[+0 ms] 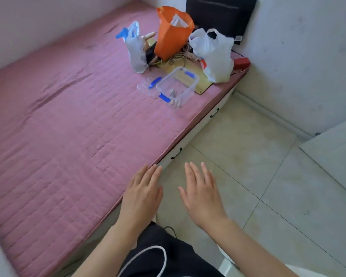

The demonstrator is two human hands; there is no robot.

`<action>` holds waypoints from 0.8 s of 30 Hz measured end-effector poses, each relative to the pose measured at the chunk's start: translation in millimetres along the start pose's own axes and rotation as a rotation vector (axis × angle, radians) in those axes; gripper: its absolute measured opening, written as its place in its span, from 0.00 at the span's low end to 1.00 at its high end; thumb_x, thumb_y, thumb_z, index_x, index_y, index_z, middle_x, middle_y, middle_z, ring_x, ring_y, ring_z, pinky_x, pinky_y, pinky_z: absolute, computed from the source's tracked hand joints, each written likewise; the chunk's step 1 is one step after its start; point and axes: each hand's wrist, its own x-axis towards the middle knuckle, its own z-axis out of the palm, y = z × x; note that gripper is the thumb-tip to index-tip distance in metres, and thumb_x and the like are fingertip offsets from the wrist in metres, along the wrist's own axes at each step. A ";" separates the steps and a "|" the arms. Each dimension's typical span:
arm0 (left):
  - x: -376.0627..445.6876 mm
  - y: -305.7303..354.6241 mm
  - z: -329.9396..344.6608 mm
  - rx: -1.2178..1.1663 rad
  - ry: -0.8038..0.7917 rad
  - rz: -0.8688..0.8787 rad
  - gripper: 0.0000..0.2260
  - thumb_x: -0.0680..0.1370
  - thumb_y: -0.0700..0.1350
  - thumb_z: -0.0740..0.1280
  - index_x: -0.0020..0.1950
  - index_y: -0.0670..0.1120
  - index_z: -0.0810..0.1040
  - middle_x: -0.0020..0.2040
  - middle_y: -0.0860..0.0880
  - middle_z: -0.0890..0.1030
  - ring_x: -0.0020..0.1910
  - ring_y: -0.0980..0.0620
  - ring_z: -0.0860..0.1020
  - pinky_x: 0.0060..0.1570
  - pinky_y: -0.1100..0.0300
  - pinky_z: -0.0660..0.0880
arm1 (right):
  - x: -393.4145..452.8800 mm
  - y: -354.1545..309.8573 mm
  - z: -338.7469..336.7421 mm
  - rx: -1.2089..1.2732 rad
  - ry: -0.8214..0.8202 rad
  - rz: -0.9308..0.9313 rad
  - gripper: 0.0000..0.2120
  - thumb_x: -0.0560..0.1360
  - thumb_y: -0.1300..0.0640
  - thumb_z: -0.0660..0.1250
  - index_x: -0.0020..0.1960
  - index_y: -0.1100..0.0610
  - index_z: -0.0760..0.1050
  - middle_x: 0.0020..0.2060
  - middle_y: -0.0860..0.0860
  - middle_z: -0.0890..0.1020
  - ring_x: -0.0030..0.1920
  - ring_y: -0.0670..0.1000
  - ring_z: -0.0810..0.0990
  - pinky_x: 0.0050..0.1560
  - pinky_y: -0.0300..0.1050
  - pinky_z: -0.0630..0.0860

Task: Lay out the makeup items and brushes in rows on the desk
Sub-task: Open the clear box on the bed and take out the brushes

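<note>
Pale floor tiles [248, 156] lie under both hands, which are held out flat side by side, palms down, with straight fingers and nothing in them. The left hand [143, 194] hovers over the edge of the bed [58, 126], its fingertips just above the pink quilted cover; the right hand [202, 196] hangs beside it over the tiles. Below the wrists show dark shorts [158, 256] with a white curved stripe.

Farther along the bed, near its outer edge, stands a clear plastic box [178, 86] with blue clasps; a few slim items, perhaps brushes, lie in its near corner, too blurred to name. Its clear lid [148, 86] lies flat just to the left, touching the box.

Behind the box is a cluster: a pale plastic bag [135, 50] with a blue top at left, an upright orange bag [173, 35] in the middle, tangled cords [176, 57] at its foot, and a white plastic bag [215, 54] at right. A dark panel [220, 15] leans against the wall behind.
</note>
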 end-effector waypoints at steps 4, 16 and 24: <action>47.2 15.6 14.6 0.005 -0.110 0.046 0.23 0.76 0.45 0.69 0.71 0.42 0.71 0.68 0.45 0.74 0.68 0.44 0.72 0.64 0.50 0.72 | 17.2 35.1 -7.3 0.054 0.009 0.113 0.30 0.81 0.46 0.54 0.77 0.59 0.53 0.75 0.58 0.59 0.76 0.61 0.52 0.74 0.57 0.56; 266.6 70.1 40.9 -0.035 -0.177 0.192 0.25 0.79 0.49 0.63 0.75 0.47 0.63 0.75 0.47 0.65 0.74 0.46 0.61 0.71 0.51 0.62 | 151.3 154.5 -65.3 0.045 0.037 0.298 0.31 0.80 0.43 0.52 0.77 0.57 0.49 0.75 0.55 0.60 0.75 0.58 0.54 0.75 0.54 0.54; 382.9 112.9 45.4 -0.046 -0.157 0.286 0.23 0.76 0.46 0.67 0.71 0.45 0.69 0.67 0.49 0.74 0.63 0.47 0.72 0.57 0.53 0.75 | 227.9 227.2 -108.2 0.018 0.052 0.344 0.30 0.80 0.45 0.54 0.76 0.57 0.53 0.73 0.55 0.62 0.74 0.59 0.58 0.74 0.54 0.55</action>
